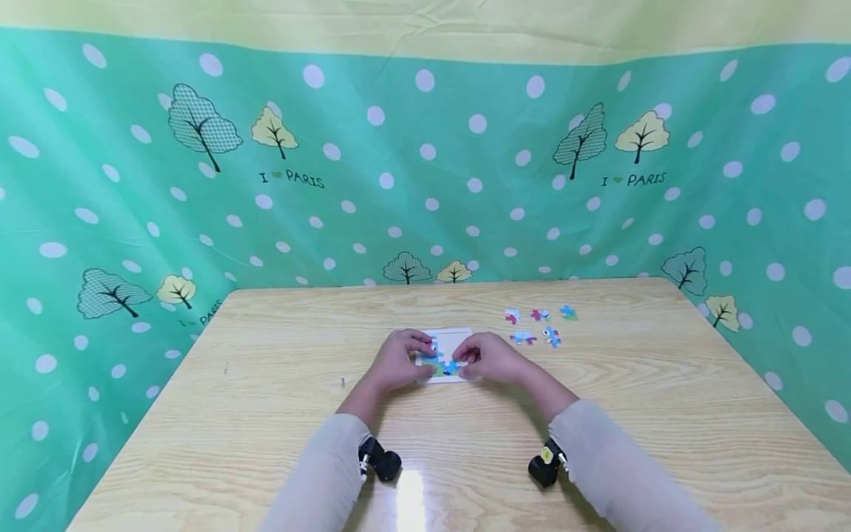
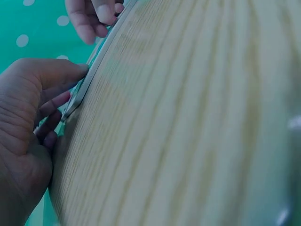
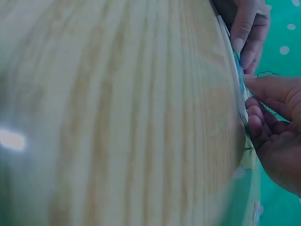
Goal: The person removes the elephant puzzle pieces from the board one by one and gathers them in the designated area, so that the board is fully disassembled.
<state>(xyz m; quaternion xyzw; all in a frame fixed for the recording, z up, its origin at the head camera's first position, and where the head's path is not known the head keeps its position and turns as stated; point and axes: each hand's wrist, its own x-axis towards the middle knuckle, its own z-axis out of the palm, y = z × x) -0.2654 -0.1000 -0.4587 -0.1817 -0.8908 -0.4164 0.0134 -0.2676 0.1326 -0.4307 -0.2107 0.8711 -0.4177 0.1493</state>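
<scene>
A small white-rimmed puzzle tray [image 1: 447, 331] lies flat on the table, with colourful pieces joined along its left and near sides and bare white area at the upper right. My left hand [image 1: 397, 360] holds the tray at its left side, with the thumb near the front edge and the fingers reaching over the joined pieces [image 1: 432, 365]. At the tray's near right part, my right hand [image 1: 490, 358] pinches a puzzle piece [image 1: 462, 364], mostly covered by the fingers. In the right wrist view, the right thumb [image 3: 270, 87] touches the tray's edge area.
Several loose puzzle pieces [image 1: 523, 338] lie on the wooden table [image 1: 279, 428], right of and behind the tray. A tiny dark speck [image 1: 342, 381] sits left of the left hand. Behind the table hangs a green dotted curtain [image 1: 425, 185].
</scene>
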